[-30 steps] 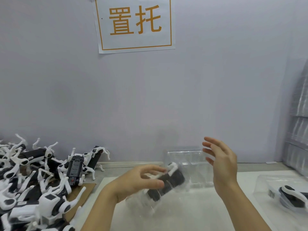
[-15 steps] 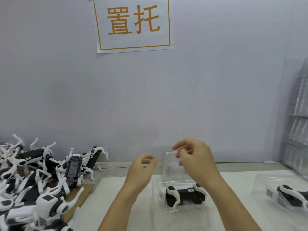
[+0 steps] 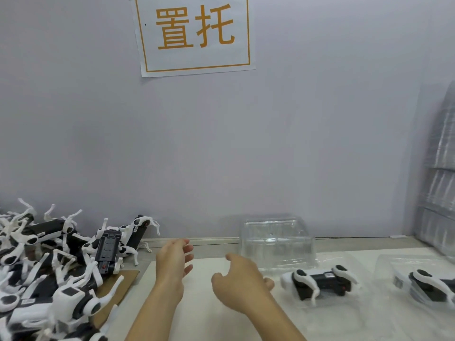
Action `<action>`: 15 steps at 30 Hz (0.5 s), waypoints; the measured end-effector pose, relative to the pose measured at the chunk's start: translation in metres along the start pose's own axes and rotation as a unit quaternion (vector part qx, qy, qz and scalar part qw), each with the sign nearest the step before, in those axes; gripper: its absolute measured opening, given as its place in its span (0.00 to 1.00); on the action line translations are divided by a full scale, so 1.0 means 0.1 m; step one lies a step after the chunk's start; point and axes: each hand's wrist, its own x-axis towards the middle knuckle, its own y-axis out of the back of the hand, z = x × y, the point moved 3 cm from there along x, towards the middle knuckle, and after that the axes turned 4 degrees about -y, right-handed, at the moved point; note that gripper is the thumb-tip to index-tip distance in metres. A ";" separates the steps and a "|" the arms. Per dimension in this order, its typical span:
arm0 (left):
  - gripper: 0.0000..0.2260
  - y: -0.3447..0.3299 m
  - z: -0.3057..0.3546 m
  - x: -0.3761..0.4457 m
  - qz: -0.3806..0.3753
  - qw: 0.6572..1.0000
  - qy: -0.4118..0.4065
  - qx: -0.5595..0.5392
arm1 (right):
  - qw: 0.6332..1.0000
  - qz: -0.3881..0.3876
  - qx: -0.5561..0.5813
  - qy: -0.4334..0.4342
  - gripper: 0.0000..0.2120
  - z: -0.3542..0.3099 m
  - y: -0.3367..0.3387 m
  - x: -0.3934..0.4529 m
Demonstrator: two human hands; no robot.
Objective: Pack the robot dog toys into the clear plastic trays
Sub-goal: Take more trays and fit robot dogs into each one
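Observation:
A black-and-white robot dog (image 3: pixel 320 283) lies on its side in a clear plastic tray (image 3: pixel 344 313) on the white table, right of centre. An empty clear tray (image 3: pixel 277 242) stands behind it near the wall. A second packed dog (image 3: pixel 430 284) in its tray sits at the far right. My left hand (image 3: pixel 173 262) hovers over the table with relaxed fingers, holding nothing. My right hand (image 3: pixel 238 281) hangs just left of the packed tray, fingers loosely curled and empty. A heap of loose robot dogs (image 3: pixel 49 274) fills the left side.
Brown cardboard (image 3: pixel 118 284) lies under the heap's near edge. A tall stack of clear trays (image 3: pixel 440 193) leans at the far right. A paper sign (image 3: pixel 194 33) hangs on the grey wall behind the table.
The tray with the dog has ended up further right on the table, and both hands have let go of it. Both hands have drawn back to the left.

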 end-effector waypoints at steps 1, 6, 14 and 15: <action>0.06 -0.02 -0.01 0.00 -0.007 1.000 -0.002 0.008 | 1.000 0.003 -0.009 -0.020 0.28 0.07 0.04 0.03; 0.05 -0.05 -0.06 -0.01 -0.030 0.999 -0.003 0.031 | 0.998 0.039 0.024 -0.049 0.23 0.29 0.20 0.16; 0.06 -0.08 -0.09 -0.05 -0.057 0.997 -0.007 0.058 | 0.989 0.102 0.052 -0.096 0.20 0.50 0.30 0.26; 0.06 -0.08 -0.09 -0.06 -0.062 0.996 -0.008 0.063 | 0.986 0.119 0.066 -0.101 0.17 0.54 0.34 0.28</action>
